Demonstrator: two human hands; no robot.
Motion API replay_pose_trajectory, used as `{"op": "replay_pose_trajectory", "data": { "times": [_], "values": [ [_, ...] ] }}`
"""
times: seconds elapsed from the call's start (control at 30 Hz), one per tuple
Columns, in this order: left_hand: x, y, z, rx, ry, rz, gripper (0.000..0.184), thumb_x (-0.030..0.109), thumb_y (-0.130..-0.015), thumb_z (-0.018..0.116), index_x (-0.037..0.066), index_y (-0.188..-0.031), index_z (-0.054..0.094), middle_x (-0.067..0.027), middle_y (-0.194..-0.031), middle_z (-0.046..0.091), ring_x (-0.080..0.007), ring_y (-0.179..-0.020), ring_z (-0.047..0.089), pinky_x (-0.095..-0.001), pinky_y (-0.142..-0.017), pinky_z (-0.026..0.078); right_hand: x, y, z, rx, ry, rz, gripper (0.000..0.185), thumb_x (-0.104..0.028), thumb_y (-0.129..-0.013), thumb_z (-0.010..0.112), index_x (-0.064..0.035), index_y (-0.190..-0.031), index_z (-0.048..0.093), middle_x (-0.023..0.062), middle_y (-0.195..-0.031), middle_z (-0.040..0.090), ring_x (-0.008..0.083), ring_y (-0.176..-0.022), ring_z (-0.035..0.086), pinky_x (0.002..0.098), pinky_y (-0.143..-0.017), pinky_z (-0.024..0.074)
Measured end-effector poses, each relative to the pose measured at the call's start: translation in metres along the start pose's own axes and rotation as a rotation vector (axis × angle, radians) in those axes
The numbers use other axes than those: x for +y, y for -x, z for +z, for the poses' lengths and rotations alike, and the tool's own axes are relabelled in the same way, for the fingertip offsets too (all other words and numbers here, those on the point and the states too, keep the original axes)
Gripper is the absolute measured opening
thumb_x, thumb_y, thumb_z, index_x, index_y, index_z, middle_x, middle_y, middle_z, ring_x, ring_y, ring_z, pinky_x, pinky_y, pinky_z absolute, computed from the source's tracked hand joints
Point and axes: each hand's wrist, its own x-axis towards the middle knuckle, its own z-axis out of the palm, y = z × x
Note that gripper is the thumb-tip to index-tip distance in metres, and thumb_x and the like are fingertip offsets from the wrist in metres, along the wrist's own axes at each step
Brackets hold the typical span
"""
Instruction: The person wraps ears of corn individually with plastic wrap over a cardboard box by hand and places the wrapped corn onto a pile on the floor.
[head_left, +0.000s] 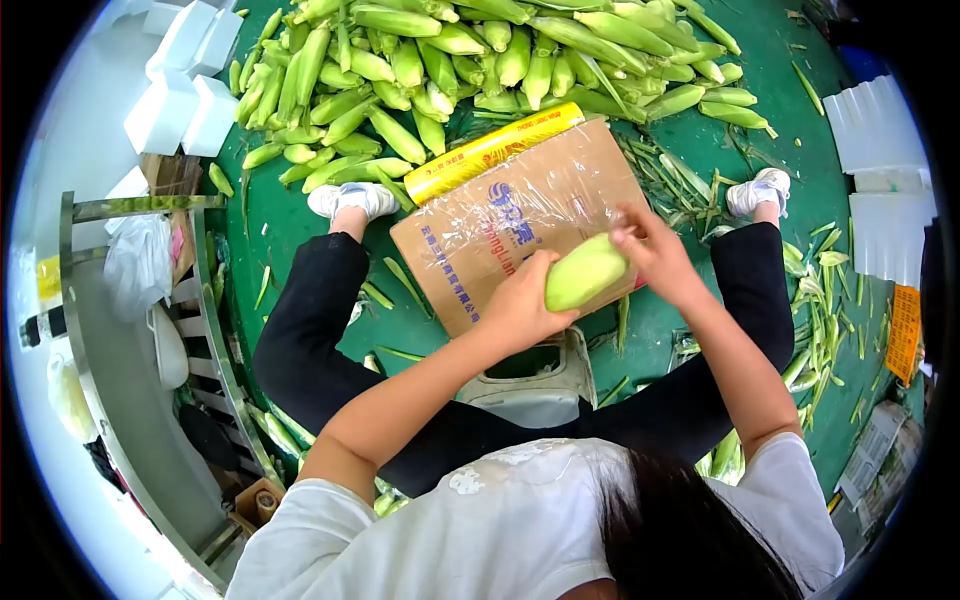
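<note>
My left hand (pixel 525 305) is closed around the near end of a pale green ear of corn (pixel 588 270), still in its husk. It is held above a cardboard box (pixel 450 265) covered with clear plastic film. At the ear's other end is my right hand (pixel 657 255), its fingers curled in a pinch near the tip. What those fingers pinch, if anything, is too small to make out. A yellow roll (pixel 500 150) with printed lettering lies along the box's far edge, beyond both hands.
A large heap of husked-in corn (pixel 440 60) covers the far floor. Loose husk leaves (pixel 825 320) litter the green floor (pixel 275 200) on the right. White foam blocks (pixel 175 105) stand at far left, above a metal rack (pixel 145 380). Between my legs is a stool (pixel 530 385).
</note>
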Motion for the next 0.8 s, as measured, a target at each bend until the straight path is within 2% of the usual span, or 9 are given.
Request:
{"op": "replay_pose_trajectory", "data": {
  "times": [0.2,0.27,0.3,0.4,0.43,0.5,0.6,0.7,0.8],
  "values": [
    [-0.021,-0.035,-0.036,-0.254,0.209,-0.027,0.073,0.028,-0.072,0.083,0.002,-0.132,0.052,-0.0152,-0.122,0.063,-0.0228,-0.112,0.062,-0.0365,-0.096,0.049,0.04,-0.038,-0.069,0.189,0.549,-0.196,0.023,-0.021,-0.097,0.058,-0.0024,-0.098,0.071,0.0159,-0.089,0.07,0.0359,-0.077,0.066,0.0417,-0.07,0.0526],
    [-0.033,-0.05,-0.058,-0.049,0.176,0.066,0.072,0.027,-0.074,0.083,0.001,-0.133,0.053,-0.0144,-0.124,0.063,-0.0196,-0.113,0.06,-0.0363,-0.097,0.048,0.094,-0.062,-0.134,0.312,0.823,-0.191,0.028,-0.028,-0.097,0.058,-0.0053,-0.109,0.068,0.0193,-0.096,0.069,0.0385,-0.089,0.066,0.0443,-0.076,0.0523],
    [-0.05,-0.063,-0.064,0.08,0.119,0.131,0.071,0.025,-0.074,0.083,0.002,-0.134,0.053,-0.0149,-0.124,0.062,-0.0223,-0.113,0.06,-0.0364,-0.097,0.048,0.094,-0.076,-0.167,0.476,0.826,0.158,0.033,-0.029,-0.095,0.06,-0.0089,-0.121,0.063,0.0205,-0.105,0.068,0.0385,-0.096,0.064,0.045,-0.081,0.052],
    [-0.062,-0.098,-0.084,0.31,-0.174,0.229,0.07,0.019,-0.072,0.082,0.007,-0.135,0.055,-0.0149,-0.121,0.058,-0.0295,-0.112,0.058,-0.037,-0.096,0.048,0.058,-0.072,-0.143,0.875,1.234,0.54,0.064,-0.042,-0.086,0.07,-0.0105,-0.138,0.049,0.0213,-0.124,0.061,0.0422,-0.101,0.063,0.0498,-0.084,0.052],
    [-0.07,-0.107,-0.085,0.321,-0.275,0.22,0.072,0.018,-0.071,0.082,0.012,-0.137,0.054,-0.0137,-0.118,0.055,-0.033,-0.11,0.056,-0.0383,-0.096,0.047,0.106,-0.078,-0.127,0.727,0.963,0.191,0.067,-0.05,-0.086,0.068,-0.0057,-0.133,0.052,0.0248,-0.128,0.057,0.0428,-0.103,0.063,0.0512,-0.086,0.0515],
    [-0.088,-0.12,-0.076,0.302,-0.389,0.225,0.073,0.019,-0.072,0.082,0.014,-0.139,0.053,-0.0128,-0.117,0.054,-0.0324,-0.111,0.055,-0.0392,-0.096,0.047,0.071,-0.071,-0.032,0.259,0.825,0.483,0.058,-0.055,-0.09,0.059,-0.0047,-0.119,0.064,0.0259,-0.106,0.068,0.0447,-0.097,0.066,0.052,-0.084,0.052],
    [-0.108,-0.115,-0.062,0.308,-0.488,0.212,0.074,0.021,-0.075,0.08,0.019,-0.142,0.049,-0.0101,-0.126,0.055,-0.0303,-0.115,0.055,-0.0408,-0.095,0.047,0.072,-0.052,0.052,0.112,0.817,0.52,0.054,-0.053,-0.092,0.057,-0.0018,-0.106,0.065,0.0219,-0.104,0.07,0.0403,-0.09,0.069,0.0487,-0.079,0.0538],
    [-0.123,-0.103,-0.059,0.37,-0.574,0.278,0.071,0.018,-0.078,0.077,0.021,-0.143,0.048,-0.0048,-0.142,0.051,-0.0246,-0.122,0.054,-0.0408,-0.097,0.046,0.099,-0.044,0.057,0.11,0.527,0.365,0.044,-0.045,-0.091,0.062,-0.0012,-0.095,0.066,0.0203,-0.092,0.071,0.0378,-0.083,0.07,0.0444,-0.074,0.0538],
    [-0.122,-0.091,-0.061,0.305,-0.602,0.284,0.069,0.015,-0.078,0.075,0.021,-0.142,0.048,-0.0032,-0.142,0.052,-0.0242,-0.123,0.053,-0.0407,-0.098,0.045,0.082,-0.035,0.019,0.171,-0.405,0.382,0.021,-0.021,-0.093,0.061,-0.0046,-0.079,0.063,0.0143,-0.08,0.069,0.0304,-0.071,0.065,0.0375,-0.07,0.0505]
  ]
}}
